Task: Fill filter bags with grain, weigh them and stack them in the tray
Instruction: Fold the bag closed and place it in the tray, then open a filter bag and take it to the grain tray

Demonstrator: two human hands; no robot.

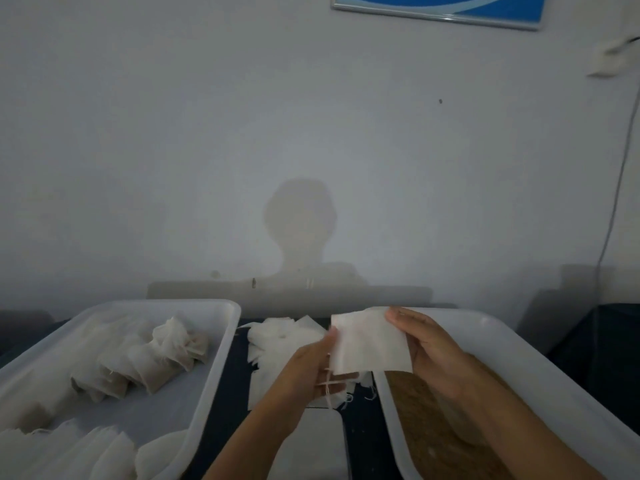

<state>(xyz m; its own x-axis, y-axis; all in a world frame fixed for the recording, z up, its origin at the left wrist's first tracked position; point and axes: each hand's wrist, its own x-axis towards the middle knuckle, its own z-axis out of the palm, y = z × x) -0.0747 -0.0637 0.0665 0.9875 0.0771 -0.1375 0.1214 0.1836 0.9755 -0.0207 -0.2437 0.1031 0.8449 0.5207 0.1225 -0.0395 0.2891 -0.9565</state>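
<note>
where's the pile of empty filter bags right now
In the head view, the pile of empty filter bags lies on the dark table between the left tray and right tray, just beyond the left hand.

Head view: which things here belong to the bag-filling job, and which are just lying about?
Job:
- empty filter bag, held by left hand and right hand
- pile of empty bags
- left tray with filled bags
- right tray with grain
- scale

Lying about:
- framed picture
- cable

Thin matt white filter bag (369, 342), smooth white plastic tray (214, 344)
</note>
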